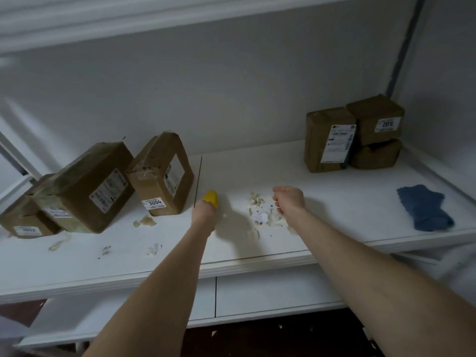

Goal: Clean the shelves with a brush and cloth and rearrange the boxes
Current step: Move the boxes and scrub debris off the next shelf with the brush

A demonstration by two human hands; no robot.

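Seven brown labelled boxes stand on the white shelf: four grouped at the left, three in the right rear corner; one blue cloth lies crumpled near the right front edge; the left hand grips one yellow brush at mid-shelf; the right hand hovers with curled fingers over scattered scraps; whether it holds anything cannot be told.

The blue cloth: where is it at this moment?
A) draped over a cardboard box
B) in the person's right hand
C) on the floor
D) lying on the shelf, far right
D: the blue cloth lies on the white shelf at the far right near the front edge, apart from the right hand, while the left hand grips the yellow brush.
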